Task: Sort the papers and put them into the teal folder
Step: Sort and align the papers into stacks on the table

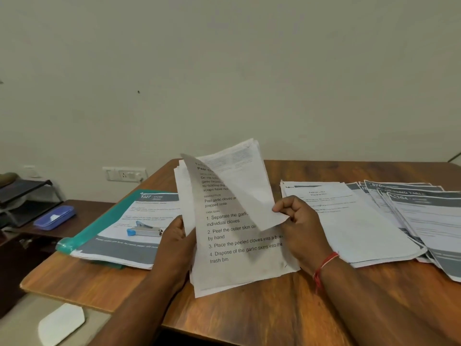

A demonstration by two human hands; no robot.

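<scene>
— Both hands are closed on paper as I look down from the head camera. Going left to right: my left hand [174,236] clamps the left edge of the stack [239,268], thumb on top, and my right hand [300,221] pinches the lower corner of the top sheet [245,186], which is peeled up and curling over.

— Where is the folder?

— At the left of the table [249,310]. Only the teal folder [99,226] edge shows, a strip along the far-left side, under a small pile of printed sheets [124,243]. A stapler [146,230] rests on that pile. I can't tell whether those sheets sit inside the folder or just on top of it.

— So how far along are you?

— I judge it mid-sort. The stack in my hands looks thick, and the page beneath the lifted sheet lists steps for peeling garlic, so I'm reading headings to decide where each goes.

— And on the right?

— A neat white pile [356,228] just beside my right hand, then a fanned spread of grey-headed sheets [429,221] running off the edge of view. Those look like sorted groups, though the sorting rule isn't visible to me.

— What's left?

— By my reckoning: finish the held stack, gather the piles, move the stapler, and load everything into the folder.
</scene>
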